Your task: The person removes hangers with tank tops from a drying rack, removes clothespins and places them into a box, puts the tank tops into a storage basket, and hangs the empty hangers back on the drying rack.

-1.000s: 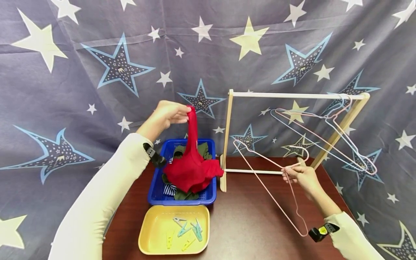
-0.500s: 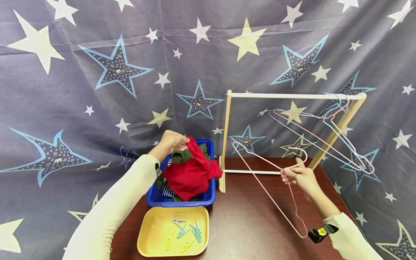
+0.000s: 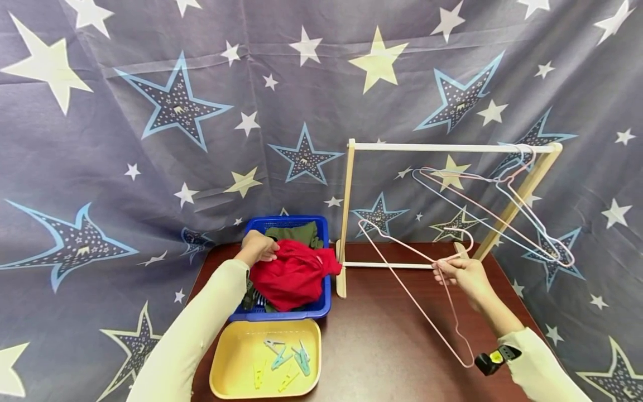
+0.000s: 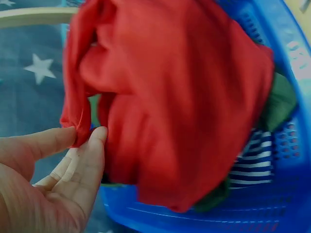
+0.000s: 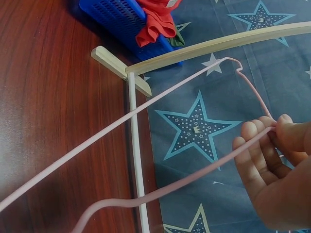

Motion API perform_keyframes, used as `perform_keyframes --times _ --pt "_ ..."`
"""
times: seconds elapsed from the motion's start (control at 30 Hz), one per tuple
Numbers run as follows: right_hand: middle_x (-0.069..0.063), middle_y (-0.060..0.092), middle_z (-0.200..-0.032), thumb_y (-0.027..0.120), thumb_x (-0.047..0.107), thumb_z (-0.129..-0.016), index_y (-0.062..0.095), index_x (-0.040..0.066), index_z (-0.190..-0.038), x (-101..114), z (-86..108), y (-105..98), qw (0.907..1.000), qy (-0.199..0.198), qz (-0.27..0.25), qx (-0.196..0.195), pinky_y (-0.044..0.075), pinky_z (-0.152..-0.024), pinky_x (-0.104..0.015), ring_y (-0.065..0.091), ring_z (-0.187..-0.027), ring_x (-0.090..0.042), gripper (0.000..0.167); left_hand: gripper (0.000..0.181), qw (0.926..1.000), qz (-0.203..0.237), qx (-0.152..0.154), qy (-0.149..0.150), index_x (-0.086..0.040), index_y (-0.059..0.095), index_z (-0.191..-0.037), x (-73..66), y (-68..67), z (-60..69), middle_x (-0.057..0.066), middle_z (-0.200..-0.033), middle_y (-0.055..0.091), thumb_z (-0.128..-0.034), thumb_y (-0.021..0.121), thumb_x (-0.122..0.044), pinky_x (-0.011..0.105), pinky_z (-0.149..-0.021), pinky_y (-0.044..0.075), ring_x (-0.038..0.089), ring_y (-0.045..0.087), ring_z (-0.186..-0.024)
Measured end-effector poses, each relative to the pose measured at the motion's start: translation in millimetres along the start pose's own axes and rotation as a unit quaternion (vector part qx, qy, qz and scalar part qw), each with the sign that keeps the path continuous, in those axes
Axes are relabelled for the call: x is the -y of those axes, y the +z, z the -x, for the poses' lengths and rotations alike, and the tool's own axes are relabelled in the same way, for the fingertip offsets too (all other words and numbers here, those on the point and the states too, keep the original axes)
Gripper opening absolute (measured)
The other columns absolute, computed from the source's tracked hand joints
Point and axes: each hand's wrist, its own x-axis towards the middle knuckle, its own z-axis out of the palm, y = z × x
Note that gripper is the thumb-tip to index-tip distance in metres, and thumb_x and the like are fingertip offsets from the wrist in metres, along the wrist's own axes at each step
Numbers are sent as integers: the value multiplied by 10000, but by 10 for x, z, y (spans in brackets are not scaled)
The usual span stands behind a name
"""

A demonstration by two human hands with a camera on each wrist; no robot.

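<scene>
A red shirt (image 3: pixel 296 276) lies bunched over the blue basket (image 3: pixel 326 301), on top of green and striped clothes. My left hand (image 3: pixel 258 247) is at the basket's left side. Its thumb and fingertips pinch an edge of the red shirt (image 4: pixel 175 92), as the left wrist view shows. My right hand (image 3: pixel 464 279) pinches a pink hanger (image 3: pixel 417 304) just below its hook, above the table on the right. That pink hanger (image 5: pixel 92 141) is tilted with its frame pointing left and down, and nothing hangs on it.
A wooden rack (image 3: pixel 452 147) stands behind the right hand, with a blue hanger (image 3: pixel 452 196) and another pink hanger on its bar's right end. In front of the basket sits a yellow tray (image 3: pixel 236 357) holding several clothespins (image 3: pixel 302 357). A star-patterned curtain surrounds the brown table (image 3: pixel 372 346).
My left hand has lowered toward the basket with the red shirt's edge, and the lifted part of the shirt has sunk onto the pile. The right hand and pink hanger have hardly moved.
</scene>
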Motion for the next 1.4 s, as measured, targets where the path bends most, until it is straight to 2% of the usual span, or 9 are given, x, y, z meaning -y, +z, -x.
perform_keyframes --times 0.17,0.3,0.53,0.87,1.07,1.1,1.2,1.33,1.4 --pt "148 751 -779 576 70 -1029 577 -241 -1207 3 -4 -4 10000 -10 53 17 626 -688 -236 731 -720 -36 358 72 9999 -74 -86 -72 40 681 -831 170 3 -15 71 -605 689 -796 691 101 253 -542 601 112 638 -472" --pt "116 763 -787 585 77 -1027 582 -233 -1208 -3 -15 0 10000 14 39 -15 630 -694 -248 731 -717 -37 359 137 9997 -174 -130 -84 99 720 -926 246 22 -33 89 -621 709 -790 707 97 262 -538 602 120 646 -471" --pt "149 749 -762 584 77 -1028 591 -225 -1198 -9 -28 11 10000 2 25 -35 633 -701 -262 730 -711 -34 347 99 9963 -822 -147 -213 59 659 -828 386 85 -93 84 -561 678 -759 722 91 287 -573 619 149 670 -501" --pt "117 756 -750 579 80 -1031 553 -265 -1225 -16 -38 8 10000 36 30 -64 636 -706 -274 730 -708 -43 397 208 9943 -968 143 -433 -48 529 -710 655 130 -123 24 -500 582 -781 632 119 265 -520 583 135 594 -463" --pt "86 768 -772 586 81 -1027 568 -257 -1215 -28 -39 18 10000 7 29 -73 631 -692 -257 727 -700 -35 387 91 9895 -1344 84 -525 33 595 -817 686 163 -157 99 -535 640 -790 642 106 304 -565 615 169 633 -488" --pt "85 769 -775 586 75 -1026 576 -250 -1210 -27 -38 22 10000 6 20 -61 631 -693 -254 726 -698 -31 374 74 9880 -1438 114 -543 65 613 -855 720 165 -214 138 -581 671 -800 646 101 323 -598 630 193 661 -518" --pt "86 767 -771 587 71 -1024 604 -227 -1189 -27 -33 33 10000 25 -10 -54 631 -695 -256 726 -697 -29 341 87 9802 -1802 503 -642 132 652 -895 960 152 -592 221 -722 727 -846 646 61 344 -657 645 257 729 -619" --pt "105 757 -752 578 69 -1028 583 -242 -1207 -23 -24 34 10000 41 39 -63 630 -695 -251 721 -695 -22 359 147 9670 -2045 1314 -768 146 660 -874 1539 150 -1450 247 -790 733 -899 607 11 325 -654 642 275 752 -688" --pt "110 755 -750 576 69 -1028 572 -252 -1212 -21 -20 23 9999 39 53 -88 630 -695 -253 720 -697 -25 370 157 9646 -2101 1354 -842 150 660 -912 1679 182 -1637 267 -847 741 -915 599 6 334 -692 646 277 756 -716"
